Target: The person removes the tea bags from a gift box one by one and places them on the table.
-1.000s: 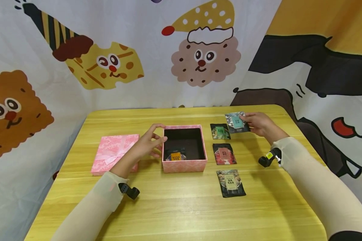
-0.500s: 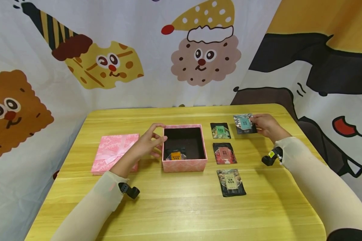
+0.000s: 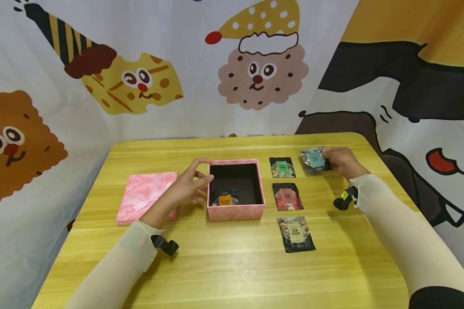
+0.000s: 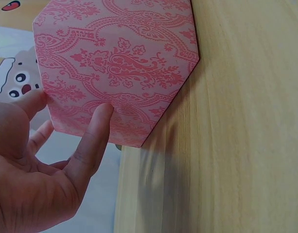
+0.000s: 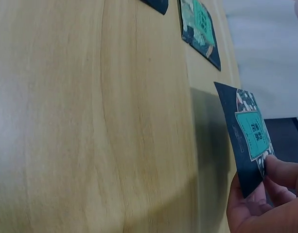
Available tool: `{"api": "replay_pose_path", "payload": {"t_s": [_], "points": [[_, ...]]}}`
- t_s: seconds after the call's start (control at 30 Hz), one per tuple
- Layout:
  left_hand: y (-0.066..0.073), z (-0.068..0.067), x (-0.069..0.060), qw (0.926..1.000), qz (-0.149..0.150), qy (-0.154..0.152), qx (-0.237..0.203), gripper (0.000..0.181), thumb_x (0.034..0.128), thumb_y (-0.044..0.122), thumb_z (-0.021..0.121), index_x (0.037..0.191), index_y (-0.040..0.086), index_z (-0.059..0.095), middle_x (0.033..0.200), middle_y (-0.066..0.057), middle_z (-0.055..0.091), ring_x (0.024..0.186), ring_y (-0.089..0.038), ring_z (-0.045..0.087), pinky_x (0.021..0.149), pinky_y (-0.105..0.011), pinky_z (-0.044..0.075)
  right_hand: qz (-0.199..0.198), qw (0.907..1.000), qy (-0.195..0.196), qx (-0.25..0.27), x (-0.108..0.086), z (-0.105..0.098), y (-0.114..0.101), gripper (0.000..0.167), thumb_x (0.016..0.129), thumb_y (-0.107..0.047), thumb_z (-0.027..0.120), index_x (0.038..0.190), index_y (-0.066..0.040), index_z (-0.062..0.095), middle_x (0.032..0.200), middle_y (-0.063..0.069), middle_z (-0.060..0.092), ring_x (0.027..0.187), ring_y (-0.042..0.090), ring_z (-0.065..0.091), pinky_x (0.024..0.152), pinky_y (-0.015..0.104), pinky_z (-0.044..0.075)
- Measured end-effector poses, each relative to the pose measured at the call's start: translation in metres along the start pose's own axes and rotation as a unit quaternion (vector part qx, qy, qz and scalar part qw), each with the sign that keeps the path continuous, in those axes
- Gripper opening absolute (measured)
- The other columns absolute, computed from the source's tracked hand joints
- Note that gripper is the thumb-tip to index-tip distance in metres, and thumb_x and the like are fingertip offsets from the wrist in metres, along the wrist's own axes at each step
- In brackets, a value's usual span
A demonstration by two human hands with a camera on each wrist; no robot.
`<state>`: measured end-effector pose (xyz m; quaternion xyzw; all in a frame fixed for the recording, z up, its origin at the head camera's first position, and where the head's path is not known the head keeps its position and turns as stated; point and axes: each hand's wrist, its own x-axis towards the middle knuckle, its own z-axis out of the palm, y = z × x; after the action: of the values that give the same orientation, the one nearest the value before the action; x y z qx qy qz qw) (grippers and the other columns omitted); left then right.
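Observation:
My left hand holds the left wall of an open pink box: its thumb is at the rim, and in the left wrist view a fingertip touches the patterned outer wall. Inside the dark box lies a tea packet with an orange label. At the back right, my right hand pinches the edge of a tea packet with a blue label. In the right wrist view that packet stands tilted above the table. Left of it lies a tea packet with a green label.
Right of the box lie a tea packet with a red label and, nearer, one with a cream label. A pink lid with a ribbon bow lies at the left of the wooden table. A printed curtain hangs behind.
My right hand has carried the blue-label packet to the right, away from the green-label packet it partly overlapped in view, and slightly lower. The left hand and the box have stayed put.

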<state>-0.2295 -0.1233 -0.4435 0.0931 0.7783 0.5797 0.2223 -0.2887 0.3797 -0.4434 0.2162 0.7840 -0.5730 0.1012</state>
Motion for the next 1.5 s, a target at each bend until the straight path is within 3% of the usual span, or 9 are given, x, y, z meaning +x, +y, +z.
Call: {"api": "replay_pose_path", "payload": {"t_s": [0.23,0.43,0.7,0.97,1.27,1.37,1.5], "points": [[0.0,0.0,0.0,1.0,-0.002,0.003,0.0,0.051,0.1047,0.034,0.063,0.149,0.037,0.037,0.127,-0.023,0.048,0.09,-0.033,0.069,0.068,-0.051,0.064,-0.002,0.9996,0.024,-0.015,0.006,-0.005,0.006,0.026,0.106,-0.02,0.061,0.126,-0.003,0.061,0.072,-0.011,0.057,0.057,0.009,0.039,0.058,0.026,0.04],[0.0,0.0,0.0,1.0,0.0,0.001,0.003,0.051,0.1047,0.035,0.062,0.149,0.037,0.037,0.127,-0.024,0.048,0.091,-0.034,0.069,0.068,-0.051,0.064,-0.008,0.9994,0.021,-0.027,0.007,-0.01,0.01,0.021,0.105,-0.019,0.062,0.116,-0.001,0.066,0.06,-0.008,0.047,0.051,0.011,0.036,0.053,0.029,0.037],[-0.002,-0.001,0.001,1.0,0.0,0.0,0.002,0.053,0.1043,0.035,0.063,0.15,0.037,0.036,0.127,-0.024,0.048,0.092,-0.035,0.069,0.069,-0.052,0.064,-0.018,0.9993,0.028,-0.013,0.006,-0.008,0.013,0.014,0.102,-0.015,0.066,0.107,-0.002,0.072,0.06,-0.007,0.051,0.048,0.01,0.035,0.048,0.028,0.036],[-0.001,0.0,0.0,1.0,0.004,-0.002,0.002,0.053,0.1043,0.037,0.062,0.15,0.036,0.036,0.127,-0.025,0.048,0.093,-0.036,0.068,0.07,-0.054,0.063,-0.002,0.997,0.068,-0.035,0.007,-0.003,0.011,0.027,0.101,-0.014,0.069,0.12,0.005,0.068,0.067,-0.007,0.064,0.051,0.01,0.043,0.049,0.029,0.04],[0.0,0.001,-0.001,1.0,-0.001,0.002,0.001,0.05,0.1045,0.035,0.063,0.147,0.039,0.037,0.126,-0.023,0.048,0.091,-0.034,0.069,0.068,-0.053,0.064,0.007,0.9927,0.092,-0.078,0.009,-0.006,0.013,0.019,0.1,-0.018,0.07,0.106,0.0,0.069,0.062,-0.007,0.054,0.052,0.012,0.043,0.052,0.032,0.044],[0.0,0.0,-0.001,1.0,-0.001,0.003,0.0,0.049,0.1047,0.034,0.063,0.146,0.04,0.038,0.126,-0.023,0.048,0.09,-0.034,0.069,0.068,-0.053,0.064,0.005,0.9893,0.103,-0.102,0.008,-0.006,0.013,0.028,0.1,-0.021,0.069,0.114,0.003,0.067,0.069,-0.004,0.059,0.058,0.011,0.054,0.058,0.03,0.053],[0.0,0.0,-0.001,1.0,0.0,0.002,-0.004,0.049,0.1052,0.034,0.062,0.147,0.039,0.037,0.126,-0.023,0.047,0.09,-0.034,0.069,0.069,-0.054,0.064,-0.001,0.9876,0.103,-0.119,0.006,-0.005,0.013,0.041,0.102,-0.022,0.065,0.131,0.007,0.063,0.104,0.01,0.069,0.076,0.009,0.066,0.077,0.031,0.063]]}}
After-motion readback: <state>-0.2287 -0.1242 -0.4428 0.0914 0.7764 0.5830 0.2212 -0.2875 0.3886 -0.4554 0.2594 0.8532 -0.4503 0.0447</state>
